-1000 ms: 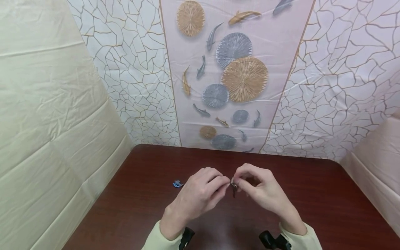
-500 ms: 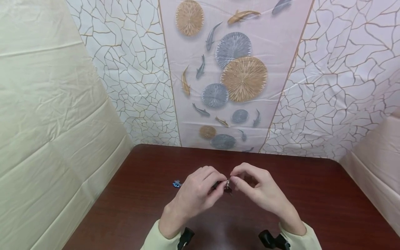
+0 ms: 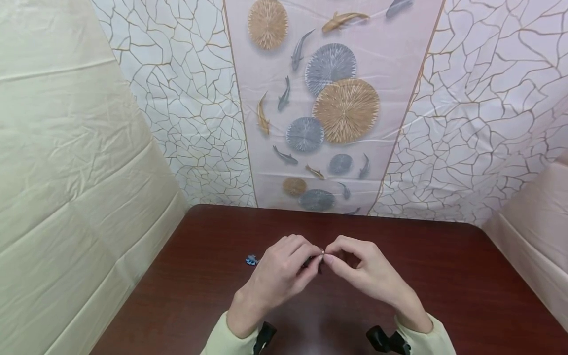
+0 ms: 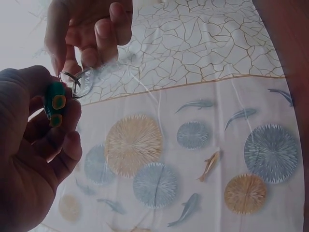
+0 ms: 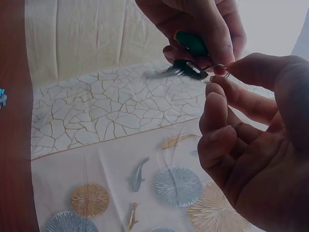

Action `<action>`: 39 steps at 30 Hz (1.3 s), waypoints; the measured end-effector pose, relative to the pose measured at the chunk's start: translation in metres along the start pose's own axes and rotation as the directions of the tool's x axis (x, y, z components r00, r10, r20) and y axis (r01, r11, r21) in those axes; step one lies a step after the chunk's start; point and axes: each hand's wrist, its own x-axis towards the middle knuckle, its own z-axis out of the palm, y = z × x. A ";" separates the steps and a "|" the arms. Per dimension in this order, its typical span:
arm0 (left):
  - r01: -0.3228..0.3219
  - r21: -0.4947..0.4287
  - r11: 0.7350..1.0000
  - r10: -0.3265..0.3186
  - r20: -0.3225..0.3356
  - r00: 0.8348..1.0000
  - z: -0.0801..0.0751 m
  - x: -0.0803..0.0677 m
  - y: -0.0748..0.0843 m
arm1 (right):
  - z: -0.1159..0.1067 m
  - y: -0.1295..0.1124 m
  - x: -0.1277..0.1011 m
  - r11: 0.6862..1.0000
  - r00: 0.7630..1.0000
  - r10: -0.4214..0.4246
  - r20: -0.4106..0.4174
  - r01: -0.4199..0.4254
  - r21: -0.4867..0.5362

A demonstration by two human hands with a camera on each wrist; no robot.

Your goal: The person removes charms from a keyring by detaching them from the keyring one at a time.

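Note:
My left hand [image 3: 284, 264] and right hand [image 3: 370, 268] meet fingertip to fingertip over the table. In the left wrist view, the left fingers grip a small green keychain charm [image 4: 55, 102] with orange-rimmed round spots. A thin metal key ring [image 5: 221, 66] runs between the hands, its right side pinched by my right thumb and index finger. From the ring hangs a dark-headed key [image 5: 186, 70], its silvery end blurred. In the head view the fingers hide most of the charm and key.
A small blue object [image 3: 252, 260] lies on the dark red-brown table [image 3: 213, 301], left of my left hand. Patterned cloth [image 3: 310, 162] hangs behind the table's far edge. Pale cloth [image 3: 88, 197] hangs on the left side.
The right hand has moved slightly left, and the left thumb and index finger have shifted along the charm and ring. The hanging metal, seen between the hands before, is now mostly hidden.

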 end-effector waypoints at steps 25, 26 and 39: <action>-0.019 -0.040 0.999 0.018 -0.018 1.000 0.001 0.000 -0.003 | 0.001 -0.002 -0.001 0.999 1.000 -0.023 0.012 0.022 0.043; -0.028 -0.042 0.999 0.027 -0.020 0.999 0.001 0.000 -0.003 | 0.001 -0.002 -0.001 0.999 1.000 -0.012 0.007 0.012 0.034; -0.012 -0.033 0.999 0.012 -0.013 1.000 -0.001 0.000 -0.004 | 0.004 0.001 0.000 0.991 0.995 -0.103 -0.007 0.103 0.089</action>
